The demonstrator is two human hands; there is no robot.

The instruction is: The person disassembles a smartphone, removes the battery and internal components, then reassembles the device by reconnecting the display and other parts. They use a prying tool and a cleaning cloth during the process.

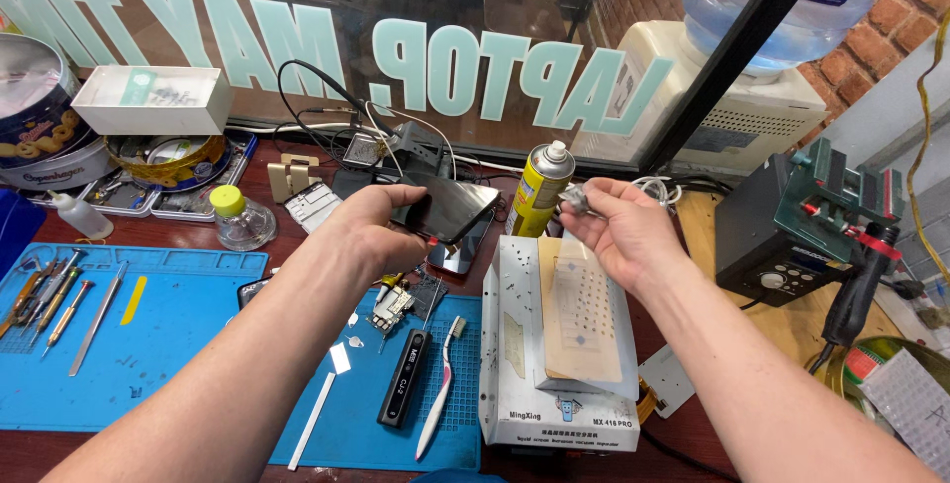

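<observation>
My left hand holds a dark phone screen panel tilted above the bench, gripping its left end. My right hand is raised beside it, fingers pinched on a small crumpled grey piece; what it is I cannot tell. Both hands hover above a white heating plate machine with a perforated tan pad on top. A yellow spray can stands just behind the two hands.
A blue work mat carries screwdrivers, tweezers, a black tool, a toothbrush and a small circuit board. A clear bottle with yellow cap, tins and a white box sit at back left. A soldering station stands right.
</observation>
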